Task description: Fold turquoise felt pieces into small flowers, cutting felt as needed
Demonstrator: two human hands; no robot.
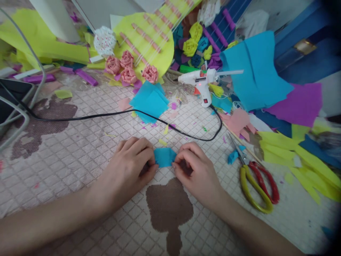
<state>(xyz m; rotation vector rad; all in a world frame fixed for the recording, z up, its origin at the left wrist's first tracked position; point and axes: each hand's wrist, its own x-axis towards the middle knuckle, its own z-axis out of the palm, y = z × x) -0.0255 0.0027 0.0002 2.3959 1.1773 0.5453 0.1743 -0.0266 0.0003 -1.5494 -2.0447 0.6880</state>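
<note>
A small piece of blue crepe paper [165, 157] is stretched between my two hands, just above the patterned tablecloth. My left hand [133, 160] pinches its left edge between thumb and fingers. At the opposite edge, the thumb and fingertips of my right hand [193, 169] are closed on the same piece. Beyond my hands lies a stack of blue paper squares [150, 99]. A white glue gun [204, 83] with a small red light stands behind, to the right. Scissors [255, 181] with one yellow and one red handle rest right of my right hand.
A black cord [106, 114] runs across the cloth to the glue gun. Pink paper roses [128, 75] sit by a yellow paper sheet [157, 46] with wrapped sticks. Blue sheets [253, 71], purple paper [299, 105] and yellow strips [301, 160] crowd the right. Paper scraps are scattered about.
</note>
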